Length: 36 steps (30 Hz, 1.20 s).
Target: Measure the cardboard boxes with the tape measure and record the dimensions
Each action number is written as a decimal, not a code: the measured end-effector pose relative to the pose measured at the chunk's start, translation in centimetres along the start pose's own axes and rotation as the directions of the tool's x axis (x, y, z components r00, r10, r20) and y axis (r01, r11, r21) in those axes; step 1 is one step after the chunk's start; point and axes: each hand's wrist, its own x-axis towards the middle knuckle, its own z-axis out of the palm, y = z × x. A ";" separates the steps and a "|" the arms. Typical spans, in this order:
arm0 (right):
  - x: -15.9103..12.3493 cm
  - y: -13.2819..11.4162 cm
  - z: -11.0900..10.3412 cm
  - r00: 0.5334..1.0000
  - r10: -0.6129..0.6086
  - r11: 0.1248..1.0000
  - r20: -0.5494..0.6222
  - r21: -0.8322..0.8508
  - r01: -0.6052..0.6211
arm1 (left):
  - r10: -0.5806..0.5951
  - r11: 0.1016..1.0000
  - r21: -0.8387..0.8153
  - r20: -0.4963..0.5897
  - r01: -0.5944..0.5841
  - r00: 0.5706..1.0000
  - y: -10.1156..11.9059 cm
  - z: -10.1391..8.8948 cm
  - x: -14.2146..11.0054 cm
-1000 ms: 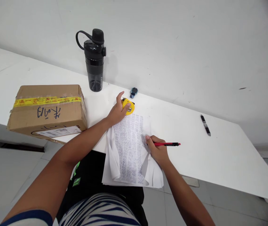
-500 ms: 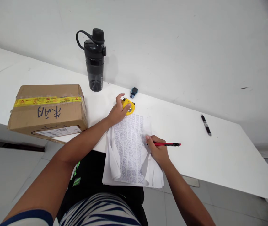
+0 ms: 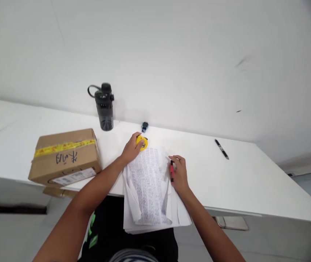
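My left hand point(image 3: 132, 148) is closed on a round yellow tape measure point(image 3: 142, 143) at the top edge of the papers. A stack of papers point(image 3: 147, 189), its top sheet densely covered in blue handwriting, overhangs the table's front edge; its sides are curled. Beside the right edge of the stack, my right hand point(image 3: 180, 173) holds a red pen point(image 3: 172, 171), which lies roughly in line with my forearm. My right fingertips point toward the sheet. Part of the pen's grip is hidden by my fingers.
On the white table point(image 3: 212, 182), a taped cardboard box point(image 3: 65, 156) stands at the left. Behind it is a dark water bottle point(image 3: 105, 109). A small blue-and-black device point(image 3: 145, 126) lies beyond the tape measure. To the right is a black pen point(image 3: 221, 149). A wall point(image 3: 172, 65) rises behind.
The red pen has swung from pointing right to lying lengthwise along my right hand. My left hand stays on the tape measure. The camera view has tilted upward, so table items sit lower.
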 end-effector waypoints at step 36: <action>15.6 -27.5 -2.2 0.368 -0.753 0.654 0.545 0.562 0.507 | -0.463 0.736 -0.618 -0.160 0.277 0.872 15.9 -25.7 -17.0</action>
